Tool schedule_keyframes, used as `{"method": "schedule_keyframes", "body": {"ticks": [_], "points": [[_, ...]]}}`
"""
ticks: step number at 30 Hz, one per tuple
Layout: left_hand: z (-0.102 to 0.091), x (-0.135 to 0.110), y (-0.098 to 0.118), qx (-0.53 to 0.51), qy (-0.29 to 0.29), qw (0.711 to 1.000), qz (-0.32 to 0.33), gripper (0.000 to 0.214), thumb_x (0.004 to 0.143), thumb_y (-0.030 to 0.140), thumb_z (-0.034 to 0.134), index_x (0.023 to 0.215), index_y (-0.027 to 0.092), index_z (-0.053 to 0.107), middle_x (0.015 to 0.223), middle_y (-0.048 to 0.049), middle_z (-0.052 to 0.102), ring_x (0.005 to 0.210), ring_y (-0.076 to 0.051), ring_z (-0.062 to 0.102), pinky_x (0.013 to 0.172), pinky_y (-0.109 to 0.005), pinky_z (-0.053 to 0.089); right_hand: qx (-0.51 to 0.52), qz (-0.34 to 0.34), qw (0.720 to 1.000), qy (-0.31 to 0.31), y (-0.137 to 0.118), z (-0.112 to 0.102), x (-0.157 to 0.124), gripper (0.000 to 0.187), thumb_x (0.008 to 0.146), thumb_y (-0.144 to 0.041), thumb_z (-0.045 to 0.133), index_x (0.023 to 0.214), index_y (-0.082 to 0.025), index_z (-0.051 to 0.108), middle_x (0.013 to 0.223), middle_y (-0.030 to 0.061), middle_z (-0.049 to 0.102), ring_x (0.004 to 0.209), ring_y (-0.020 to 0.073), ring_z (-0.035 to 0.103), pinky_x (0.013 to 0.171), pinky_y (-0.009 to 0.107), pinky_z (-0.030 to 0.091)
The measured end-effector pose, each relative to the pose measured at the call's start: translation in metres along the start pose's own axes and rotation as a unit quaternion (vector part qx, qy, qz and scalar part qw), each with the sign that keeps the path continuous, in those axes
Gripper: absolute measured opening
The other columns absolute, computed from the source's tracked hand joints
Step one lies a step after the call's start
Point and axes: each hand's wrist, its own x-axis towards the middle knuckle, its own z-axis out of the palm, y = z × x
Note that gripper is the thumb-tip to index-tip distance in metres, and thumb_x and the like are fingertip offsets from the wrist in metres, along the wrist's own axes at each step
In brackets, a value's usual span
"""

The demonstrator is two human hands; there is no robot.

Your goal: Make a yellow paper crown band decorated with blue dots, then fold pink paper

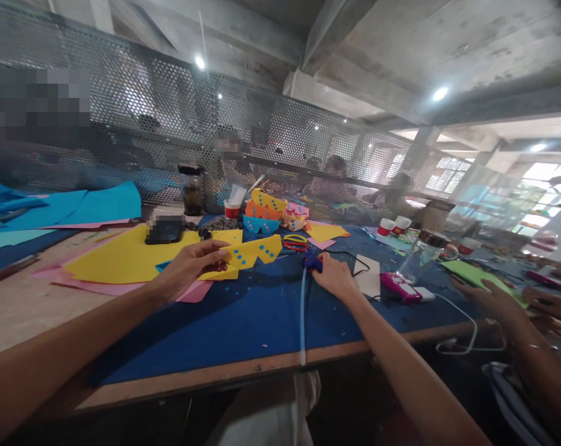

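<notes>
1. From my remote seat I see the yellow cutout [251, 254] as a long, bright paper strip, its lower edge broken by a notch.
2. Small blue squares dot its face in two groups, one toward each end; I cannot tell whether they are glued.
3. It sits in front of the person, over the blue mat [252, 337], just beside the glue gun [311, 261].
4. I have the left hand [192, 266] pinching the cutout's left end between thumb and fingers.
5. I see the right hand [337, 277], well apart from the left, wrapped around the glue gun, a dark blue tool.
6. A long, translucent glue stick [303, 316] runs from the tool to the table's front edge.
7. Behind the cutout I find similar decorated pieces, among them an orange piece [257, 211] and a light-blue piece [260, 227].
</notes>
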Motion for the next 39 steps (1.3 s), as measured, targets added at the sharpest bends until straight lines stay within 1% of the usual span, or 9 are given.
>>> {"method": "schedule_keyframes", "body": {"ticks": [11, 15, 21, 27, 30, 34, 36, 38, 39], "points": [[-0.002, 0.001, 0.006, 0.041, -0.005, 0.999, 0.006, 0.042, 0.066, 0.042, 0.096, 0.1, 0.021, 0.082, 0.082, -0.0024, 0.075, 0.068, -0.014, 0.067, 0.065, -0.024, 0.061, -0.001, -0.002, 1.0, -0.011, -0.001, -0.001, -0.001, 0.042, 0.093, -0.034, 0.053, 0.13, -0.013, 0.057, 0.121, 0.0192, 0.074, 0.117, 0.0357, 0.069, 0.1, 0.045, 0.04], [-0.003, 0.001, 0.007, 0.058, -0.01, 0.998, 0.017, 0.04, 0.068, 0.041, 0.094, 0.101, 0.022, 0.082, 0.08, -0.0017, 0.075, 0.068, -0.014, 0.067, 0.066, -0.024, 0.059, -0.002, 0.002, 1.0, -0.011, -0.002, 0.0, -0.002, 0.041, 0.092, -0.034, 0.053, 0.128, -0.014, 0.058, 0.12, 0.0192, 0.074, 0.118, 0.0355, 0.068, 0.1, 0.045, 0.04], [-0.005, 0.001, 0.005, 0.084, -0.02, 0.996, 0.029, 0.038, 0.071, 0.042, 0.092, 0.102, 0.022, 0.082, 0.082, -0.0026, 0.075, 0.07, -0.016, 0.068, 0.068, -0.026, 0.059, -0.001, -0.004, 1.0, -0.009, -0.002, 0.0, -0.003, 0.039, 0.093, -0.032, 0.053, 0.127, -0.014, 0.059, 0.127, 0.018, 0.069, 0.12, 0.0343, 0.066, 0.101, 0.044, 0.04], [-0.004, 0.0, 0.007, 0.087, -0.029, 0.995, 0.033, 0.038, 0.072, 0.042, 0.091, 0.103, 0.022, 0.082, 0.083, -0.0023, 0.074, 0.07, -0.015, 0.067, 0.068, -0.026, 0.06, 0.008, -0.002, 1.0, -0.005, -0.003, 0.0, -0.004, 0.038, 0.091, -0.031, 0.055, 0.125, -0.014, 0.061, 0.124, 0.0181, 0.069, 0.116, 0.035, 0.066, 0.1, 0.045, 0.043], [-0.003, -0.001, 0.008, 0.086, -0.031, 0.995, 0.036, 0.039, 0.071, 0.044, 0.091, 0.101, 0.021, 0.082, 0.082, -0.0025, 0.074, 0.069, -0.016, 0.066, 0.066, -0.026, 0.059, 0.023, 0.0, 1.0, 0.009, -0.002, -0.003, -0.009, 0.041, 0.09, -0.031, 0.057, 0.127, -0.012, 0.062, 0.125, 0.0205, 0.067, 0.118, 0.0381, 0.064, 0.1, 0.049, 0.043], [-0.002, 0.0, 0.009, 0.087, -0.027, 0.995, 0.043, 0.04, 0.069, 0.045, 0.092, 0.099, 0.022, 0.082, 0.081, -0.0026, 0.075, 0.069, -0.016, 0.067, 0.066, -0.026, 0.059, 0.065, 0.003, 0.996, 0.062, -0.003, -0.014, -0.018, 0.04, 0.09, -0.028, 0.058, 0.126, -0.01, 0.063, 0.132, 0.0249, 0.059, 0.129, 0.0425, 0.054, 0.107, 0.055, 0.038], [-0.002, 0.002, 0.008, 0.089, -0.028, 0.995, 0.043, 0.039, 0.07, 0.045, 0.092, 0.1, 0.022, 0.082, 0.079, -0.0028, 0.075, 0.068, -0.017, 0.068, 0.066, -0.027, 0.06, 0.108, -0.009, 0.99, 0.088, -0.007, -0.02, -0.019, 0.036, 0.095, -0.029, 0.054, 0.126, -0.012, 0.063, 0.136, 0.0231, 0.058, 0.132, 0.0396, 0.051, 0.11, 0.053, 0.037], [-0.003, 0.003, 0.006, 0.092, -0.031, 0.994, 0.041, 0.039, 0.071, 0.046, 0.091, 0.099, 0.022, 0.082, 0.076, -0.0031, 0.075, 0.067, -0.017, 0.068, 0.064, -0.027, 0.059, 0.169, -0.044, 0.98, 0.093, -0.016, -0.025, -0.017, 0.032, 0.101, -0.032, 0.05, 0.125, -0.017, 0.064, 0.135, 0.0172, 0.062, 0.127, 0.0315, 0.057, 0.109, 0.045, 0.042], [-0.003, 0.003, 0.005, 0.093, -0.032, 0.994, 0.041, 0.038, 0.071, 0.046, 0.091, 0.099, 0.022, 0.082, 0.075, -0.0033, 0.075, 0.067, -0.017, 0.068, 0.064, -0.026, 0.059, 0.204, -0.069, 0.973, 0.085, -0.023, -0.026, -0.015, 0.031, 0.103, -0.035, 0.049, 0.123, -0.02, 0.065, 0.132, 0.0131, 0.065, 0.12, 0.0266, 0.062, 0.105, 0.039, 0.046]]}}
